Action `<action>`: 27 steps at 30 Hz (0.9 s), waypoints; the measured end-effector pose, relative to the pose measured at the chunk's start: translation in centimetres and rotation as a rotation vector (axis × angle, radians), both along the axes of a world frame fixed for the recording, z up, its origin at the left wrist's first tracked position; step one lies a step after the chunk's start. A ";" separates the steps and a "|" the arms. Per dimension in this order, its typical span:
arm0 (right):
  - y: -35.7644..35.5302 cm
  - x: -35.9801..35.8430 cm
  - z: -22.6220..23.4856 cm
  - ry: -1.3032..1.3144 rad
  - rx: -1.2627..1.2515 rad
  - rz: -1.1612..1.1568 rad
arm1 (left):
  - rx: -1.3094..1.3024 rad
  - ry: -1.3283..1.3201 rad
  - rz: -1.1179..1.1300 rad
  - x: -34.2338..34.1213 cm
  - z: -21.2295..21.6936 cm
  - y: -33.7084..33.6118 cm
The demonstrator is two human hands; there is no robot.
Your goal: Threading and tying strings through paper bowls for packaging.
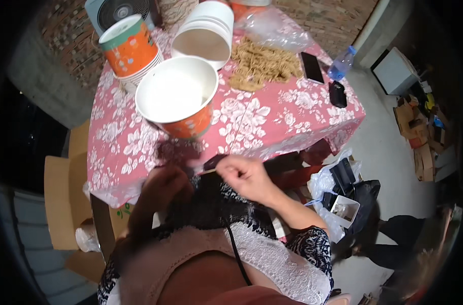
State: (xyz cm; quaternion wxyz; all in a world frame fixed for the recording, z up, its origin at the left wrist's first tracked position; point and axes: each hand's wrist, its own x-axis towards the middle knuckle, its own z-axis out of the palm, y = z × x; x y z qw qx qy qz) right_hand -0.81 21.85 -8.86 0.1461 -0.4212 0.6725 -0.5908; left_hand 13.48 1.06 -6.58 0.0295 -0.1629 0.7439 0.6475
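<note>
My right hand (244,177) is held over my lap at the table's near edge, its fingers curled in and the thumb against them. By its fingertips is a small dark piece (213,161); whether it is gripped I cannot tell. My left hand (168,184) is in shadow and somewhat blurred, the fingers bent inward. What either hand holds is hidden or too small to name. Just beyond my hands an orange paper bucket (188,124) with a white inside stands open on the flowered tablecloth (247,119).
Stacked orange and green buckets (129,48) stand far left; a white bucket (203,43) lies tipped beside them. Tan cord (264,61) is heaped near a phone (312,68), a bottle (342,63) and a black case (337,94). Bags (325,183) sit right, cardboard (57,198) left.
</note>
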 end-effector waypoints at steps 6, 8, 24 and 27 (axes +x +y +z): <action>1.2 1.1 -0.2 -0.151 0.050 -0.061 | 0.125 0.153 0.109 -1.6 2.1 -0.4; 0.9 1.9 -0.7 -0.213 0.144 0.085 | 0.110 0.148 0.105 -1.9 5.1 0.5; -3.7 -2.0 3.5 -0.288 -0.551 -0.306 | -0.653 0.500 0.007 -8.0 12.6 -3.2; -4.6 -2.2 3.1 -0.241 -0.555 -0.352 | -0.650 0.377 -0.175 -10.0 12.9 -4.4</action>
